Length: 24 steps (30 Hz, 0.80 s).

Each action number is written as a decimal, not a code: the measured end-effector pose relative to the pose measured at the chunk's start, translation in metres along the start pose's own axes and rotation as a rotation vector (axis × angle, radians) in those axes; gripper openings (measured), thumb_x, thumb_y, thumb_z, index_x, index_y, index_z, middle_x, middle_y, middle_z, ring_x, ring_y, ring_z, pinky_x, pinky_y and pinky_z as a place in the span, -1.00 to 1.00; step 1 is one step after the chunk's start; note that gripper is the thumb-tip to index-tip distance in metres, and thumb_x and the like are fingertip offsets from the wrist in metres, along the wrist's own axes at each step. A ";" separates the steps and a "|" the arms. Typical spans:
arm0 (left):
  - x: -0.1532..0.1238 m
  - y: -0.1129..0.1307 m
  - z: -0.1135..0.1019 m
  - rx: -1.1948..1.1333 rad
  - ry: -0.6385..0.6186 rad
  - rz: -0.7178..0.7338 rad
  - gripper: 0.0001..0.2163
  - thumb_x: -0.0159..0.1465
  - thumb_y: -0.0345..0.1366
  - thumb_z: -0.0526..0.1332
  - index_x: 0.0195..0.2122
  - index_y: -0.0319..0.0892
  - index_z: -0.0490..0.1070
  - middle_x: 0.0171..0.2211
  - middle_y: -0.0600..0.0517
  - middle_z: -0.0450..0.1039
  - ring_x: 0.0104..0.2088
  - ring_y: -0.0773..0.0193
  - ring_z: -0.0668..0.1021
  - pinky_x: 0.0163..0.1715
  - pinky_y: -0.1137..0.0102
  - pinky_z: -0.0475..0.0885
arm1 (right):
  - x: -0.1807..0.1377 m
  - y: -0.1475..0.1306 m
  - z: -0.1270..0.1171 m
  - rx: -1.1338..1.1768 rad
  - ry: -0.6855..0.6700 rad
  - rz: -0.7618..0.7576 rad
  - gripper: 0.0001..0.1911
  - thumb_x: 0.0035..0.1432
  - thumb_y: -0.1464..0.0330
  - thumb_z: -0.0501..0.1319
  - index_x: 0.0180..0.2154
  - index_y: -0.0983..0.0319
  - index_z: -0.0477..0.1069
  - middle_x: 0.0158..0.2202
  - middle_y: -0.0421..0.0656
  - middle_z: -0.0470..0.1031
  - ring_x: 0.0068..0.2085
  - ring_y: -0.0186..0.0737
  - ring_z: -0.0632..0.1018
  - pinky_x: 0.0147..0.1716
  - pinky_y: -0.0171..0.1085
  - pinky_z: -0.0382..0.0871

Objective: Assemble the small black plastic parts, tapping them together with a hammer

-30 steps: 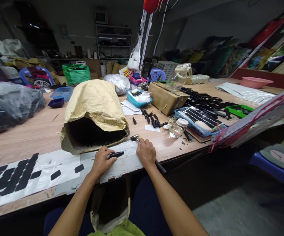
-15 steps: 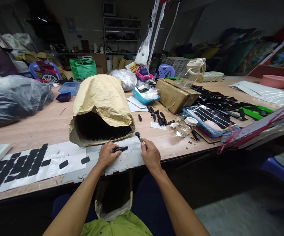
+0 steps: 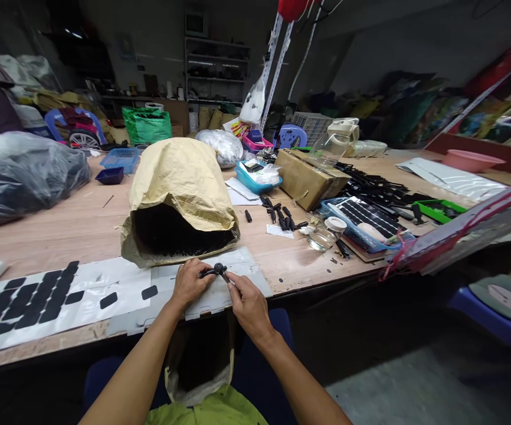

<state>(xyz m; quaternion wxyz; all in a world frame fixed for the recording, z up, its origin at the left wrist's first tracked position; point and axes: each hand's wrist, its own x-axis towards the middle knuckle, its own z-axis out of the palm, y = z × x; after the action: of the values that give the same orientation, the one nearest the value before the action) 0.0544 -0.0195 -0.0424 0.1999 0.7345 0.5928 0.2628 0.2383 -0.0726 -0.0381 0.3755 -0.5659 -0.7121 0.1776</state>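
My left hand (image 3: 190, 281) is closed on a small black plastic part (image 3: 205, 273), pressing it onto the white sheet (image 3: 202, 301) at the table's near edge. My right hand (image 3: 246, 299) grips the handle of a small hammer (image 3: 220, 270), whose dark round head sits right over the end of the black part. Just behind both hands lies a tan woven sack (image 3: 179, 189), its dark open mouth facing me.
A white sheet with several black pads (image 3: 25, 302) lies to the left. Loose black parts (image 3: 279, 217), a glass jar (image 3: 324, 234), a cardboard box (image 3: 311, 176) and a blue tray holding a solar panel (image 3: 362, 215) sit to the right. A black plastic bag (image 3: 20, 177) lies far left.
My right hand has swung the hammer in from the right, so its head now meets the black part held by my left hand. The left hand has barely moved.
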 end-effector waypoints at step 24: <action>-0.001 0.006 -0.002 -0.026 0.001 -0.037 -0.90 0.16 -0.31 0.28 -0.30 -0.09 0.57 -0.35 0.05 0.45 -0.21 0.19 0.45 -0.21 0.33 0.28 | 0.003 -0.009 0.004 0.099 -0.034 -0.021 -0.65 0.31 0.34 0.03 0.05 0.16 0.45 -0.09 -0.10 0.55 -0.04 -0.20 0.54 -0.01 -0.22 0.42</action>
<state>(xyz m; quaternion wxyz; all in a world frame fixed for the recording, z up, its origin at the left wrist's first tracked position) 0.0577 -0.0220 -0.0375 0.2140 0.7206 0.6029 0.2673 0.2298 -0.0721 -0.0338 0.3926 -0.5360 -0.7148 0.2183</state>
